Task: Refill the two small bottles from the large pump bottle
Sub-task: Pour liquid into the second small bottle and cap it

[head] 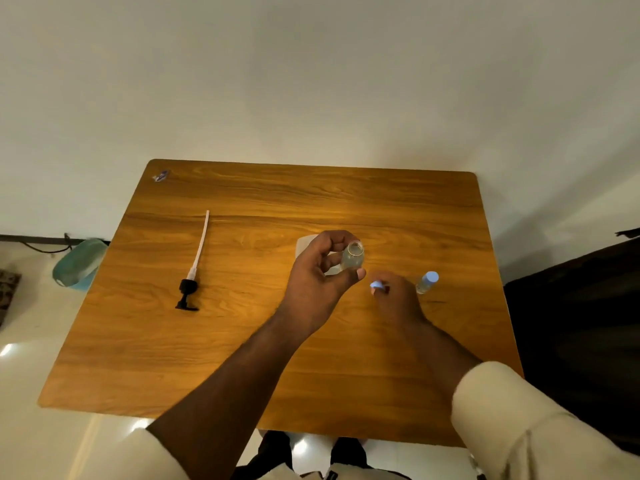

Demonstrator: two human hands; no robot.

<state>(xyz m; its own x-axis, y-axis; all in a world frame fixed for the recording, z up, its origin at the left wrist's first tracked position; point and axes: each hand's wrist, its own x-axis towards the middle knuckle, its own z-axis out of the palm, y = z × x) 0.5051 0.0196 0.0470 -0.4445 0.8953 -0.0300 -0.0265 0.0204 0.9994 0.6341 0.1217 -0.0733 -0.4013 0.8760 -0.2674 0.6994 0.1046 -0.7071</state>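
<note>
My left hand (317, 271) holds a small clear bottle (352, 256) above the table, uncapped, with its open mouth facing up and pale liquid inside. Behind that hand stands the large white bottle (306, 242), mostly hidden. My right hand (394, 297) rests low on the table with a small light-blue cap (375, 285) pinched in its fingertips. The second small bottle (426, 282) stands capped in light blue just right of my right hand. The pump head (188, 292), black with a long white tube, lies flat on the table at the left.
The wooden table (242, 358) stands against a pale wall. A small sticker (161, 175) sits at its far left corner. A teal object (78, 265) lies on the floor to the left. Dark furniture (581, 323) stands to the right.
</note>
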